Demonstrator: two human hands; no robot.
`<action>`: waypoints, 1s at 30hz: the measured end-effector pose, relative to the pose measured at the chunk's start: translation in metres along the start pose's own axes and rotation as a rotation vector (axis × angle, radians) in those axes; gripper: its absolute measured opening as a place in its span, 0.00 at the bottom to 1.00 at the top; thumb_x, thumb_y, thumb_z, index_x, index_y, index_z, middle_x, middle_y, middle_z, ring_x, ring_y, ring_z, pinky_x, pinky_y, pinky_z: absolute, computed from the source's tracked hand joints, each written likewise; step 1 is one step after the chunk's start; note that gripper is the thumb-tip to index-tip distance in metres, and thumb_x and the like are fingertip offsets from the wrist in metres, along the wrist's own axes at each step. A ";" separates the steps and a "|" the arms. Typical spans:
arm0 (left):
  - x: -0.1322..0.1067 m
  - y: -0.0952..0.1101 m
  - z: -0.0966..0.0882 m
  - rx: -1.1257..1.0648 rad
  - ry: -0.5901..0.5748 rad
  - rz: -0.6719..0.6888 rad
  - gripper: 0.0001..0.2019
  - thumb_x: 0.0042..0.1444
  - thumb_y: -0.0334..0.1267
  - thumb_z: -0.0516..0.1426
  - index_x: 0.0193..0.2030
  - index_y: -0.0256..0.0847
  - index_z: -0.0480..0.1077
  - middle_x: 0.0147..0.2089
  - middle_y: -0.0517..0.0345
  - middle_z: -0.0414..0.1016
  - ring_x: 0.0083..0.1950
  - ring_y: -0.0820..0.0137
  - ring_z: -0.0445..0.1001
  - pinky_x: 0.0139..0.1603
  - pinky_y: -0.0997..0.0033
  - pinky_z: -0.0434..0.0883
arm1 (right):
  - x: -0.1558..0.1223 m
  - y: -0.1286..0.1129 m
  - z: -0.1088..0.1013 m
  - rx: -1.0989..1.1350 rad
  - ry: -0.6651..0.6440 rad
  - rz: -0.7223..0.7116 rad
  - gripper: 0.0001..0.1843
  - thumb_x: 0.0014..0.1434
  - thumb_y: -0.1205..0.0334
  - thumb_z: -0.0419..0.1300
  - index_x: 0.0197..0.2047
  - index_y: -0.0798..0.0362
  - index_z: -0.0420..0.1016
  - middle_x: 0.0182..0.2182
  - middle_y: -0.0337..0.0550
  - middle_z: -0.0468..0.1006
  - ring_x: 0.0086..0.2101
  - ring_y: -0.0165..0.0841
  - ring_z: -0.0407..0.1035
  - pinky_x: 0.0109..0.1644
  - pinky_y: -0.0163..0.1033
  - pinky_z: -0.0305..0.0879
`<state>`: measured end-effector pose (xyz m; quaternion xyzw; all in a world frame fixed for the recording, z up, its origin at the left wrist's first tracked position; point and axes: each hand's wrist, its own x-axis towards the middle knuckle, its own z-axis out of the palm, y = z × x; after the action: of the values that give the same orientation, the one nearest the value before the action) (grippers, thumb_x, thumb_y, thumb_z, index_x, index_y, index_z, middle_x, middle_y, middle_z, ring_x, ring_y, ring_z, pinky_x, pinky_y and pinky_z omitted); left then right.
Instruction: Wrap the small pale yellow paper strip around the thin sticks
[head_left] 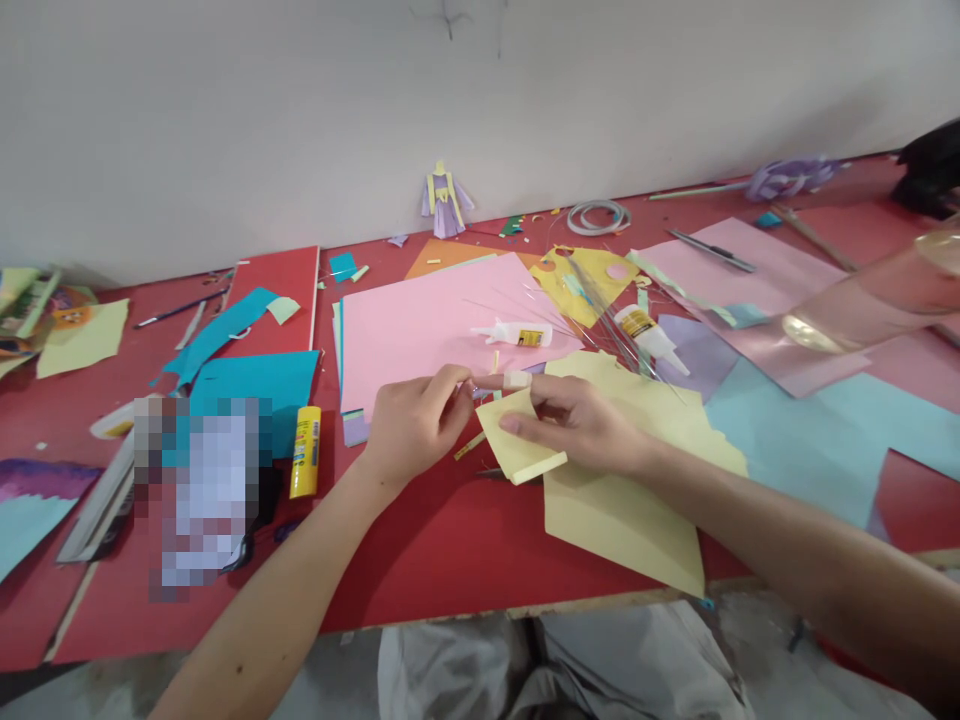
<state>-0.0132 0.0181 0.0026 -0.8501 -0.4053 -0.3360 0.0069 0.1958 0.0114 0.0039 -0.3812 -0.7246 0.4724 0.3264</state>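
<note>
My right hand (577, 415) grips a small pale yellow piece of paper (506, 435) between thumb and fingers; its lower edge is rolled into a narrow tube. The right index finger stretches out to the left, with a whitish band (517, 379) around it. At that fingertip, my left hand (424, 415) is closed in a pinch; whatever it holds, if anything, is too small to make out. Beneath the right hand lies a larger pale yellow sheet (630, 520). Just beyond the hands, a white glue bottle (517, 333) rests on a stack of pink paper (427, 310).
A yellow glue stick (304, 455) stands left of my left hand. Another glue bottle (649, 335) lies to the right, near thin wires. Farther back are a paper doll (445, 205), a wire coil (598, 217) and a cutter knife (711, 249). A clear bottle (870, 290) is at right.
</note>
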 end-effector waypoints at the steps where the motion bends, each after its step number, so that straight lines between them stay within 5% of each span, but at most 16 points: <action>1: 0.000 0.001 -0.001 -0.045 -0.028 -0.012 0.07 0.65 0.34 0.50 0.40 0.38 0.68 0.22 0.64 0.72 0.21 0.77 0.69 0.23 0.77 0.58 | 0.000 0.001 0.000 0.007 0.042 -0.003 0.17 0.60 0.49 0.61 0.43 0.55 0.76 0.21 0.31 0.51 0.22 0.25 0.47 0.22 0.33 0.46; 7: -0.001 0.005 -0.004 -0.138 -0.138 0.089 0.16 0.68 0.47 0.46 0.39 0.38 0.68 0.25 0.62 0.74 0.24 0.74 0.71 0.26 0.76 0.62 | 0.004 0.007 0.002 0.008 0.140 0.000 0.17 0.61 0.55 0.60 0.50 0.54 0.74 0.23 0.34 0.66 0.22 0.26 0.54 0.24 0.33 0.52; 15: -0.003 0.008 0.003 -0.117 -0.019 0.013 0.12 0.67 0.35 0.47 0.32 0.40 0.62 0.19 0.67 0.64 0.19 0.78 0.61 0.23 0.78 0.56 | 0.003 0.012 0.004 0.040 0.065 -0.005 0.16 0.56 0.50 0.64 0.40 0.54 0.75 0.32 0.43 0.77 0.31 0.33 0.70 0.33 0.37 0.68; 23: -0.003 0.005 0.003 -0.029 0.020 0.076 0.10 0.66 0.35 0.48 0.31 0.40 0.62 0.19 0.66 0.65 0.18 0.76 0.61 0.23 0.75 0.53 | 0.004 0.010 0.004 0.061 0.070 0.042 0.16 0.57 0.48 0.63 0.34 0.53 0.72 0.27 0.40 0.74 0.29 0.32 0.68 0.33 0.37 0.66; 30: -0.004 0.007 0.009 0.073 0.058 0.143 0.10 0.62 0.33 0.49 0.29 0.40 0.61 0.18 0.65 0.65 0.18 0.74 0.64 0.23 0.72 0.53 | 0.005 0.012 0.003 -0.034 0.127 0.000 0.20 0.60 0.48 0.59 0.25 0.52 0.62 0.20 0.33 0.59 0.23 0.26 0.54 0.25 0.34 0.53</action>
<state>-0.0053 0.0127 -0.0049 -0.8660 -0.3550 -0.3443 0.0736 0.1939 0.0177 -0.0081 -0.4158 -0.7103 0.4351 0.3651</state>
